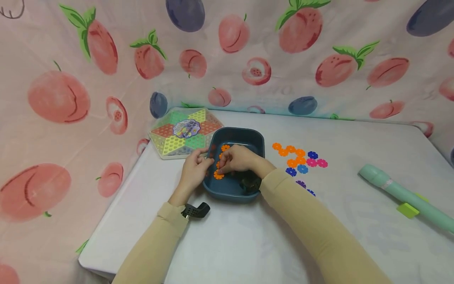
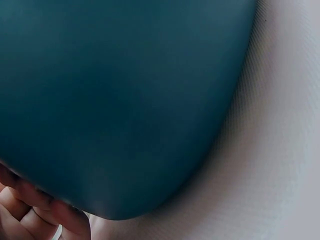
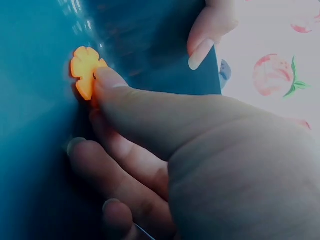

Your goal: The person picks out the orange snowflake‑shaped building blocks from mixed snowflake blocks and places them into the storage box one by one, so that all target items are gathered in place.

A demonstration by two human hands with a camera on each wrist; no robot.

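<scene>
A dark blue plastic tub (image 1: 234,193) stands on the table with a short row of orange notched discs (image 1: 225,148) inside, along its left side. My right hand (image 1: 241,159) reaches into it and pinches an orange notched disc (image 3: 85,67) between thumb and fingertips, low by the tub's floor. At the tub's left wall, my left hand (image 1: 194,169) grips the rim, thumb over the edge. Its curled fingers (image 2: 70,217) lie against the outside of the wall in the left wrist view. The right hand covers part of the row.
Loose notched discs in orange, pink (image 1: 322,163), blue (image 1: 302,169) and purple lie right of the tub, partly behind the right sleeve. A star-patterned board game box (image 1: 186,132) sits at the back left. A mint-green tube-shaped thing (image 1: 408,193) lies at the right.
</scene>
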